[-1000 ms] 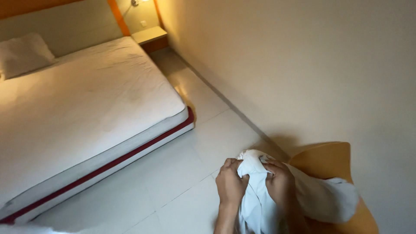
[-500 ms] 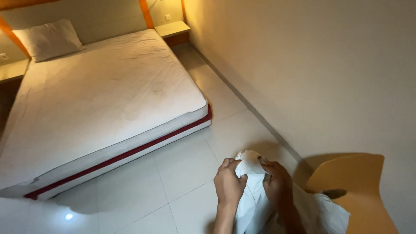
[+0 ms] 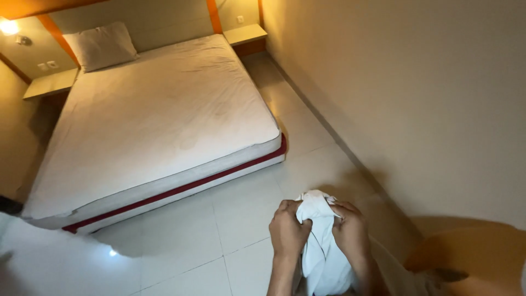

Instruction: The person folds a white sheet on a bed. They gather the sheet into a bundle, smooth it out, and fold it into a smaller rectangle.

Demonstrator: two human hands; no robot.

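Observation:
A bunched white cloth (image 3: 320, 241) hangs in front of me at the lower middle of the head view, above the tiled floor. My left hand (image 3: 287, 230) grips its top edge on the left side. My right hand (image 3: 350, 233) grips the same top edge on the right side, a few centimetres away. The cloth's lower part drops out of the frame between my forearms. Both hands are closed into fists around the fabric.
A low bed (image 3: 159, 115) with a white sheet and a red stripe at its base fills the upper left, a pillow (image 3: 101, 46) at its head. Small bedside shelves (image 3: 246, 34) flank it. A beige wall (image 3: 416, 93) runs along the right. A wooden chair (image 3: 476, 255) sits at the lower right.
The view has swung left and tilted up, so more of the bed and its headboard shows. My hands keep the same grip on the cloth. The chair has slid toward the right edge.

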